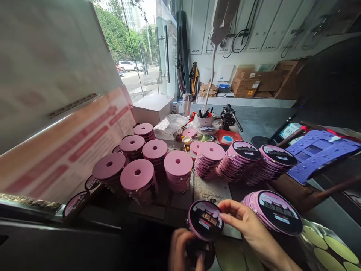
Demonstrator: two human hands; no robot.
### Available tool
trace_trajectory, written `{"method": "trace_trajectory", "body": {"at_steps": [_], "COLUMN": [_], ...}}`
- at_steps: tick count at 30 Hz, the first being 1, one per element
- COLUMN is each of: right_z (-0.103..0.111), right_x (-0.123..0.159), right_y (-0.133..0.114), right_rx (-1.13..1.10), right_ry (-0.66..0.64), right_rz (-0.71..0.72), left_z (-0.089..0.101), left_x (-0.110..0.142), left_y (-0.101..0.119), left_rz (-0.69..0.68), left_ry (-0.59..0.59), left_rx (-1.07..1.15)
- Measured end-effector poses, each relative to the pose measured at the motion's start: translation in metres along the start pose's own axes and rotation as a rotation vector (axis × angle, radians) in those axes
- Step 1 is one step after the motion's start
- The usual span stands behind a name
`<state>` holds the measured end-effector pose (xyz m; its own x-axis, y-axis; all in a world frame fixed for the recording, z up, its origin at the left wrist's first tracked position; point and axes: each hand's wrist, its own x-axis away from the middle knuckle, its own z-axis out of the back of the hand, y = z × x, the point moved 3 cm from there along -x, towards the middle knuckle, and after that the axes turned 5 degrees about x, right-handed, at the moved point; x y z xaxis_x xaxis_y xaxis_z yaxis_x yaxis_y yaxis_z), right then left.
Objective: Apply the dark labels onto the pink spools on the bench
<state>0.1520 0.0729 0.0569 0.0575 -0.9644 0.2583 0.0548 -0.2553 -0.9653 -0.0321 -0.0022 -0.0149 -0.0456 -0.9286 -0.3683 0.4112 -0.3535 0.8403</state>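
My right hand [239, 218] pinches the edge of a round pink foam disc [205, 220] between thumb and fingers. A dark label printed with a building covers its upper face. Below it, my left hand [180, 244], smeared by motion, has fingers and thumb around a dark round printed piece [207, 256], partly hidden. Right of my right hand leans a stack of labelled pink discs [279, 212]. Beyond my hands stand several stacks of pink foam discs with centre holes, such as the near stack [137, 175], with small pins around their edges.
Sheets of round yellowish stickers [321, 244] lie at the lower right. A purple plastic stool [321, 150] stands to the right. Farther back are a pen holder [204, 119], a red tray [229, 137] and a white box [153, 105]. A printed board [84, 139] slants along the left.
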Motion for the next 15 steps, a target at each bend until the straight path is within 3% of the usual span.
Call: {"method": "trace_trajectory", "body": {"at_steps": [3, 8, 15], "right_z": [-0.008, -0.003, -0.006], "right_x": [-0.007, -0.012, -0.018], "right_y": [0.009, 0.02, 0.02], "right_rx": [-0.038, -0.023, 0.02], "right_ry": [-0.098, -0.123, -0.141], "right_rz": [-0.082, -0.088, -0.053], "left_z": [0.001, -0.016, -0.016], "left_x": [-0.009, -0.019, -0.021], "left_y": [-0.001, -0.003, -0.005], "left_rz": [0.171, 0.301, 0.399], "left_ry": [0.136, 0.082, 0.058], "left_rx": [0.104, 0.238, 0.321]}}
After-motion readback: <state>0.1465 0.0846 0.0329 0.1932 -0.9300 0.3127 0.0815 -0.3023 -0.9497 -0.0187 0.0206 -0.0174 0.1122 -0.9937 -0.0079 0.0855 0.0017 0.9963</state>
